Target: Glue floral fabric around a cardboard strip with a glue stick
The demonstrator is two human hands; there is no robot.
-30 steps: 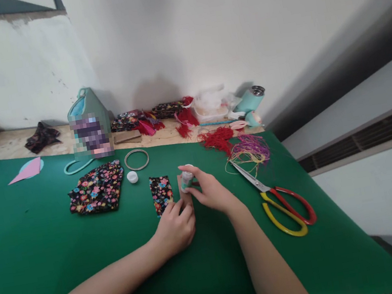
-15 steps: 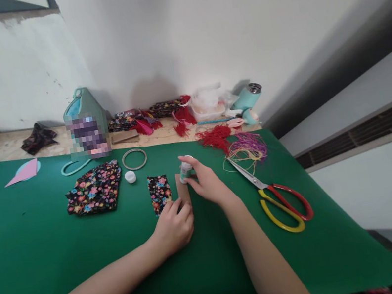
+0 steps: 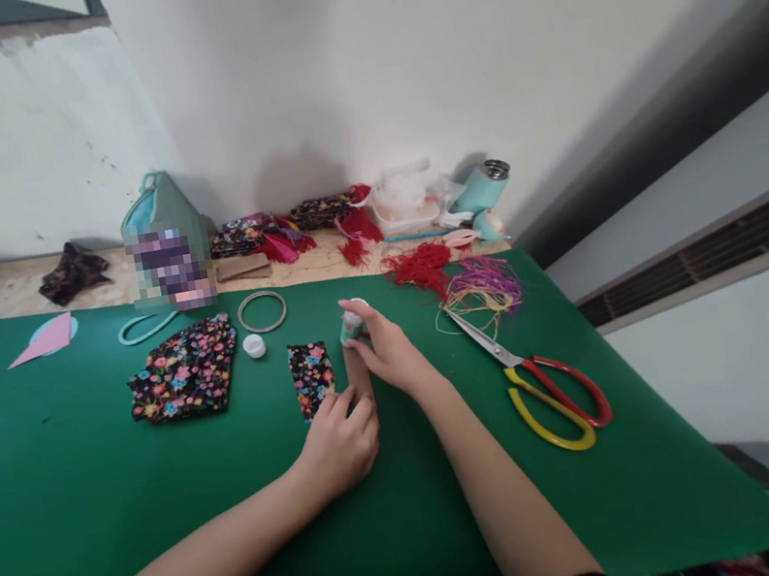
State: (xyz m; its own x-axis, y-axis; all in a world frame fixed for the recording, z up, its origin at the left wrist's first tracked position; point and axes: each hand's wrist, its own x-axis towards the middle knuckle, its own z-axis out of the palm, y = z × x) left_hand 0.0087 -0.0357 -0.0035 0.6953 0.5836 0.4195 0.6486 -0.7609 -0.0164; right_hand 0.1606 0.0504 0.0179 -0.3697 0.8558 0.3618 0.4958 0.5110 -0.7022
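Note:
My right hand (image 3: 391, 354) is closed around a glue stick (image 3: 352, 323), its lower end against the far end of a narrow brown cardboard strip (image 3: 359, 374). My left hand (image 3: 341, 436) pinches the near end of that strip against the green table, fingers bent over it. Just left of the strip lies a small rectangle of black floral fabric (image 3: 311, 374), its near edge partly behind my left fingers. A white cap (image 3: 254, 346) sits farther left, beside a larger folded floral fabric (image 3: 184, 373).
Large scissors (image 3: 555, 402) with red and yellow handles lie open at the right, near red threads (image 3: 419, 267) and purple threads (image 3: 491, 285). A ring (image 3: 262, 311) lies behind the cap. Along the wall stand a pouch (image 3: 175, 205) and a mint bottle (image 3: 482, 188).
My right hand has moved the glue stick slightly away from me and left, to the strip's far end. My left hand keeps its hold on the strip.

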